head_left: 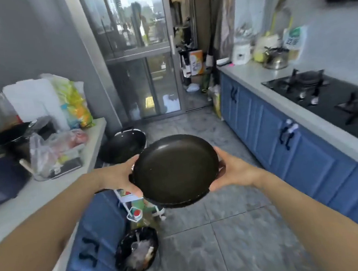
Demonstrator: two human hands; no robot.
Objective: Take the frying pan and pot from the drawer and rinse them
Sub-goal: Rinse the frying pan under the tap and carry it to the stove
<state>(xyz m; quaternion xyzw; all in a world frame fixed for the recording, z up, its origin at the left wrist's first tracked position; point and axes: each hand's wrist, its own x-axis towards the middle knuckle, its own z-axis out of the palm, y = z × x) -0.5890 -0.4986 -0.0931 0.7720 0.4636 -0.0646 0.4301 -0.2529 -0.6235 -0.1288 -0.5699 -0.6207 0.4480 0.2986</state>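
A round black frying pan (175, 171) is held in the air above the kitchen floor, its inside tilted toward me. My left hand (118, 177) grips its left rim, thumb curled over the edge. My right hand (232, 169) grips the right rim from the other side. The pan's handle is hidden from view. A black wok with a handle (123, 146) sits low behind the pan, at the open blue drawer (102, 211) on the left.
A left counter (36, 194) carries plastic bags, a dark appliance and a tray. On the right, a counter over blue cabinets holds a gas hob (324, 98), a kettle (276, 59) and bottles. A bin with rubbish (137, 251) stands on the floor. A glass door (140, 51) is ahead.
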